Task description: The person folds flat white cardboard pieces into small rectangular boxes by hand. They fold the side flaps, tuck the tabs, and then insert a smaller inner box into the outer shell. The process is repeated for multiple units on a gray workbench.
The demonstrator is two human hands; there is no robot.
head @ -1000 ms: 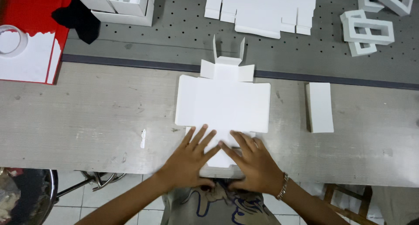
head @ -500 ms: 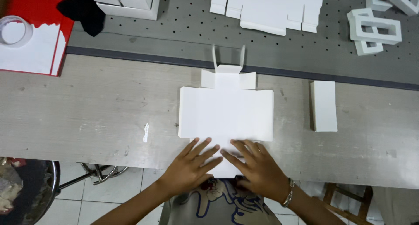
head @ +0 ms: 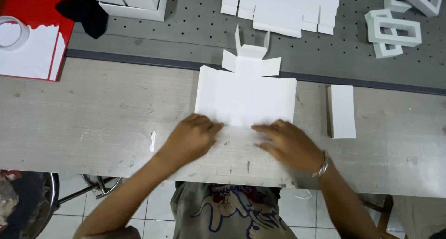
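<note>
Left hand: the left hand [head: 189,138] is lying flat, fingers together, pressing the near edge of the white card blank [head: 246,97].
Right hand: the right hand [head: 289,144] is resting flat, fingers spread, touching the same edge.
Blank: it is lying on the surface [head: 93,118], just beyond both hands.
Beside: a white folded box [head: 343,110] is sitting right of the right hand.

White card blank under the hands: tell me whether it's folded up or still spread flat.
Mostly spread flat. The white card blank lies on the table; only the narrow far tabs stand up. Both hands press its near edge.

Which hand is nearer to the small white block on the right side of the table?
Right. The right hand lies just left of the white block; the left hand is farther left, beyond the flat white cardboard.
</note>
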